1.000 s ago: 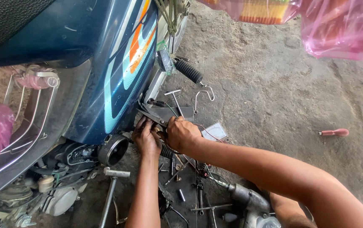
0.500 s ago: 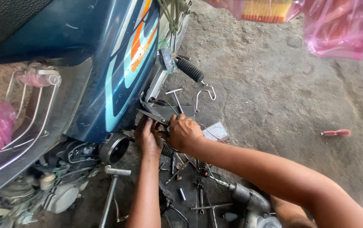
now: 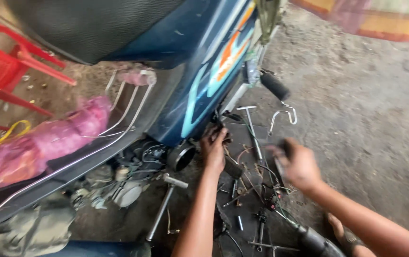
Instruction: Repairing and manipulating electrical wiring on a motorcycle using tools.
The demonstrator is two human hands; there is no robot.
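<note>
Here two hands (image 3: 214,150) (image 3: 297,164) work beside one motorcycle (image 3: 199,62).

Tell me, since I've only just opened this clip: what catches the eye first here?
The blue motorcycle body with its orange and pale stripes fills the upper middle, black seat above. Below it, the left hand presses at the panel's lower edge, while the blurred right hand hovers over tools and wires scattered on the ground. At far left sit a red plastic chair and a pink bag.
</note>
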